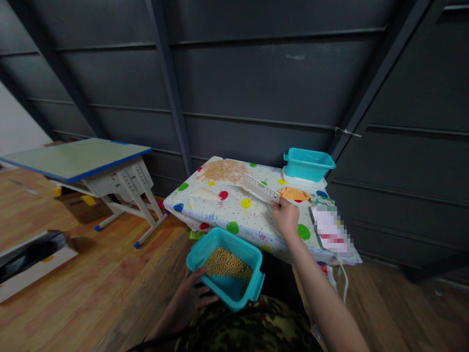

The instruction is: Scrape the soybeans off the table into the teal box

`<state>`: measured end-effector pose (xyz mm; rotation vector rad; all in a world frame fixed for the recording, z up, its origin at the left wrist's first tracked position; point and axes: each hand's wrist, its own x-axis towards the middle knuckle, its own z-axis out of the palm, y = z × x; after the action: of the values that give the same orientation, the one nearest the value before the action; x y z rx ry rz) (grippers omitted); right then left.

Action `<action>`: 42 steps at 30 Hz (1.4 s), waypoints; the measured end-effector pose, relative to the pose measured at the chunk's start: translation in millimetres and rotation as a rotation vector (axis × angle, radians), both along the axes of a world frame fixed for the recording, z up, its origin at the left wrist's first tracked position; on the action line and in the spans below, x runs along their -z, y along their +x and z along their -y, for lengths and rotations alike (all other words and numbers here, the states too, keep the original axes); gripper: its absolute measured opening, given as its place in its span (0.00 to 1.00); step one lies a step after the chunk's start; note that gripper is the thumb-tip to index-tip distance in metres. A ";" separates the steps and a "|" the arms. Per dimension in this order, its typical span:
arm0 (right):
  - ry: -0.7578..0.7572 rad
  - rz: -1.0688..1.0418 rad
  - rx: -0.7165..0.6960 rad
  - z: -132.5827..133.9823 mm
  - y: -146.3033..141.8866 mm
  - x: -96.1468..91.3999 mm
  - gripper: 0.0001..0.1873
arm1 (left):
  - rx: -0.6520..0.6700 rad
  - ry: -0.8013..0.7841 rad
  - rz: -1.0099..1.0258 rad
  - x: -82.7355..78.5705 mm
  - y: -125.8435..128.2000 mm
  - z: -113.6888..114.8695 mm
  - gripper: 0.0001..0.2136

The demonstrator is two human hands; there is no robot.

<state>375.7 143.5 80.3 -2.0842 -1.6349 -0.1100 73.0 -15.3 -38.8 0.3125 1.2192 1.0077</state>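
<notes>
My left hand (190,298) grips the near side of a teal plastic box (252,256) partly filled with pale beans (227,264), held just below the near edge of a small table. My right hand (285,216) is closed on the handle of a white scraper-like tool (259,188) lying over the tabletop. The table carries a white cloth with coloured dots (234,212). A loose pile of the same beans (223,171) is spread at the table's far left corner, beyond the tool's blade.
A second teal box (308,164) stands on a white lid at the table's far right, with an orange cloth (293,194) beside it. A flat blurred object (330,230) lies at the right edge. A blue-edged desk (76,159) stands left on the wooden floor; a dark wall runs behind.
</notes>
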 end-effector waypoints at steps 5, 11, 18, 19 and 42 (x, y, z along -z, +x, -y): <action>-0.026 0.003 -0.005 0.5 -0.6 0.0 0.15 | 0.000 0.018 0.018 -2.1 -0.6 1.5 0.34; -0.015 -0.004 -0.036 0.2 -0.7 -0.3 0.14 | 0.018 0.021 0.026 -3.0 -0.5 1.7 0.34; -0.043 -0.008 -0.032 1.0 -1.4 -2.7 0.13 | 0.036 0.009 0.008 -2.3 1.5 1.8 0.29; -0.045 -0.012 -0.039 1.0 -1.4 -3.1 0.13 | 0.043 0.007 0.007 -1.9 1.6 1.7 0.28; -0.006 -0.013 -0.168 -4.0 -0.7 7.0 0.13 | -0.017 0.008 -0.009 -6.5 5.4 0.0 0.24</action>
<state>375.0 147.5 73.3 -1.9380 -1.7959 -0.0349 78.4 -15.4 -32.3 0.3137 1.2277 1.0270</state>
